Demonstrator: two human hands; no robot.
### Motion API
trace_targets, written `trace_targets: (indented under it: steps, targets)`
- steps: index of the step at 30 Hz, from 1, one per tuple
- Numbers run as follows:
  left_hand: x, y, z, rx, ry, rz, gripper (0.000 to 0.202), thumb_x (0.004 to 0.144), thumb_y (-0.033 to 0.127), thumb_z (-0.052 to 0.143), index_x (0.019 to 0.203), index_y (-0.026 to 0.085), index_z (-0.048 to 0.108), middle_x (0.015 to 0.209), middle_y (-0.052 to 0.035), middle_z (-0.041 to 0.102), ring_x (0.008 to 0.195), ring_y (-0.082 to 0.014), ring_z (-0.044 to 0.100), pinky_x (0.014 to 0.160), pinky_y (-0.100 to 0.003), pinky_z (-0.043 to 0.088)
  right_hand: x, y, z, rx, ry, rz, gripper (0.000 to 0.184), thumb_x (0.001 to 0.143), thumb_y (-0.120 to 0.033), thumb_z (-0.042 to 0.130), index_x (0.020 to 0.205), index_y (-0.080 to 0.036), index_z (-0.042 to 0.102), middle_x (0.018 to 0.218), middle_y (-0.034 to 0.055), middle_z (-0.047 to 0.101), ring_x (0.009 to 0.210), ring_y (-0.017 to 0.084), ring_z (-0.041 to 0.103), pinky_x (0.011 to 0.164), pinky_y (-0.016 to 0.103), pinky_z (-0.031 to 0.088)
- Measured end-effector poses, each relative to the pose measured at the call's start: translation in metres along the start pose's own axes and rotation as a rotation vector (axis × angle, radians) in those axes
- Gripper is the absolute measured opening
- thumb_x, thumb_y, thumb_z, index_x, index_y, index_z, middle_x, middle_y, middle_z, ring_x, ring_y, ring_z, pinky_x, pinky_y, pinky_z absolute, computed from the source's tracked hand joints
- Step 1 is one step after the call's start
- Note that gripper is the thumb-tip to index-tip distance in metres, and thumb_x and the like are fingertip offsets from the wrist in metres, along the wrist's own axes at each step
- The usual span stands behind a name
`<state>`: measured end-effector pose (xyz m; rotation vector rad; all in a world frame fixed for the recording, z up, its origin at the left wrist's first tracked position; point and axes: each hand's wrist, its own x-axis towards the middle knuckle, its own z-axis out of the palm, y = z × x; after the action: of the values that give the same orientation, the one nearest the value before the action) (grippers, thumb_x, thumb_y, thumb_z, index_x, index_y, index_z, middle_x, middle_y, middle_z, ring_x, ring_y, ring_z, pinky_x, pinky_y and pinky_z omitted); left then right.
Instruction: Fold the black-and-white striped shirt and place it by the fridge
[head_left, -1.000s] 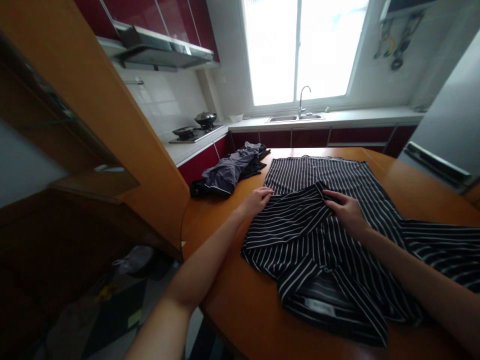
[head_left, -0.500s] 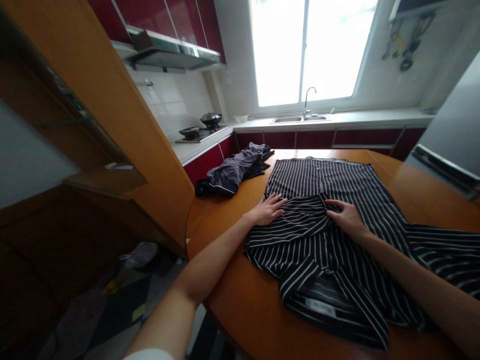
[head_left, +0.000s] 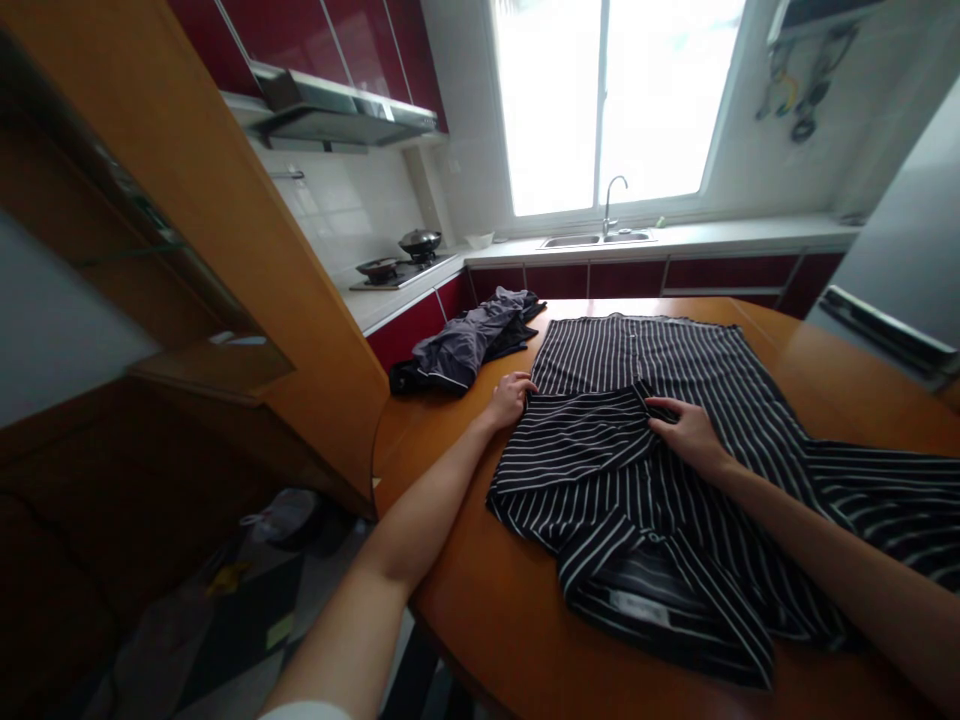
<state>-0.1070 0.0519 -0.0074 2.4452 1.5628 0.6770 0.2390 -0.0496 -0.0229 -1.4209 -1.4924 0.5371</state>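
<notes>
A black-and-white striped shirt (head_left: 675, 360) lies spread on the wooden table, its collar toward me and its hem toward the window. The left sleeve (head_left: 577, 430) is folded across the shirt's front, while the other sleeve (head_left: 885, 490) stretches out to the right. My right hand (head_left: 686, 432) pinches the cuff end of the folded sleeve near the button line. At the shirt's left side edge, my left hand (head_left: 512, 398) has its fingers curled over the fabric beside the sleeve fold; its fingertips are partly hidden.
A pile of dark and grey clothes (head_left: 472, 340) lies at the table's (head_left: 457, 500) far left edge. A wooden cabinet (head_left: 315, 330) rises on the left. Beyond are a stove with pans (head_left: 418, 242), a sink (head_left: 600, 240) and a fridge (head_left: 900, 260) at right.
My left hand has slid left off the top of the folded sleeve to the shirt's side edge, its fingers going from flat to curled. The right hand stays on the cuff.
</notes>
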Motion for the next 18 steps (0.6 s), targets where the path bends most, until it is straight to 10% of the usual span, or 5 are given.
trace_targets:
  steps: [8, 18]
  targets:
    - [0.004, -0.007, 0.004, 0.028, 0.064, -0.141, 0.029, 0.087, 0.008, 0.048, 0.097, 0.019, 0.073, 0.126, -0.0099, 0.062, 0.123, -0.0265, 0.052, 0.109, -0.045, 0.040, 0.000, -0.032, -0.010, 0.022, -0.031, -0.229, 0.046, 0.082, -0.032, 0.064, 0.126, -0.018, 0.070, 0.121, 0.0076, 0.072, 0.111, 0.027, 0.067, 0.103, 0.046, 0.051]
    - [-0.001, 0.011, -0.005, -0.062, 0.038, 0.110, 0.042, 0.093, 0.010, 0.039, 0.123, 0.018, 0.068, 0.135, -0.0072, 0.062, 0.128, -0.0182, 0.055, 0.114, -0.030, 0.037, 0.010, 0.016, 0.006, -0.123, -0.028, -0.071, 0.050, 0.075, -0.026, 0.065, 0.122, -0.011, 0.070, 0.119, 0.0152, 0.073, 0.113, 0.031, 0.068, 0.105, 0.050, 0.050]
